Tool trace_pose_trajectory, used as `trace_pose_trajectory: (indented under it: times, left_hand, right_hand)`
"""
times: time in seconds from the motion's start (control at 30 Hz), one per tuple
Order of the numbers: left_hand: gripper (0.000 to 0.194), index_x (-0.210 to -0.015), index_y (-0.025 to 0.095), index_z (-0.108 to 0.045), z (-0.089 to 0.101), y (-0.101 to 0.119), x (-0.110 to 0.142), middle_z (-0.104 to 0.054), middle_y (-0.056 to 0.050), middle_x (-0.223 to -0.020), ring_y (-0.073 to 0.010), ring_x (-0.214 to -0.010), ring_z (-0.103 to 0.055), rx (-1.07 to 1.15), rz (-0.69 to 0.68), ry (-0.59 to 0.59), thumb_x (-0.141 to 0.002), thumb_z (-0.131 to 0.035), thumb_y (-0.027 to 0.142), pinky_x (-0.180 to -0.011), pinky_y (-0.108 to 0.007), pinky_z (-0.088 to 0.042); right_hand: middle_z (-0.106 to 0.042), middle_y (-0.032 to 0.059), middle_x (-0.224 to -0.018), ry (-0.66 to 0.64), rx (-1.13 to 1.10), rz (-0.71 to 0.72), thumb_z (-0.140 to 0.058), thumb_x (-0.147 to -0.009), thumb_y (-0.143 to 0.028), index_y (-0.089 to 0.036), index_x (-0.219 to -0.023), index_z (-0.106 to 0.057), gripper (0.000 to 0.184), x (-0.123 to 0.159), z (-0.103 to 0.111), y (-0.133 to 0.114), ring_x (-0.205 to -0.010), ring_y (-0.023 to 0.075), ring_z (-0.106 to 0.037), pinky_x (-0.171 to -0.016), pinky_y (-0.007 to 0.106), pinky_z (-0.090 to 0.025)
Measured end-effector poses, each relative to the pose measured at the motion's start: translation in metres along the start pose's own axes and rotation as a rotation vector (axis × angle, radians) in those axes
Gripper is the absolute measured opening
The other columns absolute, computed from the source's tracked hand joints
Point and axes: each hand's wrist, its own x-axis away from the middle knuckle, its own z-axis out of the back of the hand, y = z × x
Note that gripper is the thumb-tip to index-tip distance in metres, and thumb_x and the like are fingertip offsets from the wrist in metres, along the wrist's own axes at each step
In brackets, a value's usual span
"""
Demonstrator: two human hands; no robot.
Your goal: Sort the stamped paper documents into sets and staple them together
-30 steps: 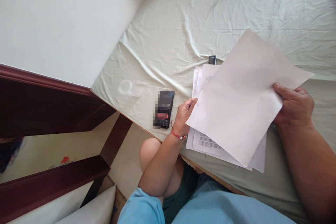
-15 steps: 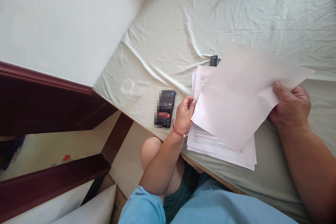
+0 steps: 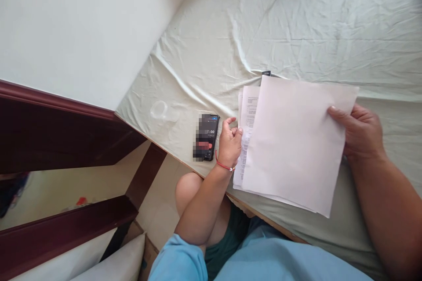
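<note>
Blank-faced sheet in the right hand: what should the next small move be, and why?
Probably ease the blank-faced sheet leftward with the right hand, since printed pages show past the sheet's left edge; the left hand is at their side.

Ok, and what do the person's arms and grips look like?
The left arm has a light blue sleeve ending near the elbow, and a thin red bracelet with a pale bead. The right arm shows no sleeve or bracelet in view. The left grip and right grip are ungloved.
</note>
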Motion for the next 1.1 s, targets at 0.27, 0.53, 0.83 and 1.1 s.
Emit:
trace_pose_trajectory:
  times: [0.27, 0.53, 0.83, 1.1]
  left_hand:
    - [0.014, -0.099, 0.019, -0.065, -0.002, -0.005, -0.002, -0.078, -0.006, -0.1, -0.0243, -0.102, -0.075, 0.034, 0.011, -0.107, -0.085, -0.065, 0.019, -0.098, -0.036, -0.057]
    - [0.026, -0.088, 0.021, -0.059, -0.002, -0.006, 0.0, -0.071, -0.003, -0.086, -0.0205, -0.085, -0.067, -0.042, -0.017, -0.146, -0.092, -0.07, 0.044, -0.081, -0.03, -0.051]
    - [0.011, -0.087, 0.021, -0.06, -0.003, -0.002, 0.008, -0.062, 0.0, -0.081, -0.0175, -0.079, -0.059, 0.035, 0.027, -0.125, -0.092, -0.064, 0.03, -0.077, -0.027, -0.048]
    - [0.028, -0.095, 0.022, -0.064, -0.008, -0.003, 0.013, -0.068, -0.003, -0.088, -0.0211, -0.09, -0.064, -0.058, -0.079, -0.086, -0.099, -0.072, 0.049, -0.087, -0.03, -0.053]
  right_hand:
    - [-0.078, 0.0032, -0.093, -0.166, 0.258, 0.078, -0.093, -0.075, -0.053, -0.022, -0.109, -0.081, 0.048, -0.009, 0.017, 0.019, -0.066, 0.0133, -0.067, -0.054, 0.022, -0.057]
    - [-0.077, 0.0023, -0.091, -0.195, 0.389, 0.122, -0.089, -0.08, -0.052, -0.021, -0.11, -0.078, 0.045, -0.008, 0.018, 0.017, -0.065, 0.0145, -0.065, -0.052, 0.022, -0.054]
    - [-0.076, 0.0022, -0.091, -0.117, 0.369, 0.215, -0.09, -0.076, -0.049, -0.02, -0.11, -0.079, 0.046, -0.008, 0.014, 0.018, -0.067, 0.0126, -0.063, -0.054, 0.021, -0.052]
    - [-0.073, 0.0013, -0.085, -0.179, 0.617, 0.368, -0.081, -0.086, -0.051, -0.02, -0.106, -0.076, 0.037, -0.002, 0.013, 0.018, -0.07, 0.0139, -0.06, -0.057, 0.024, -0.046]
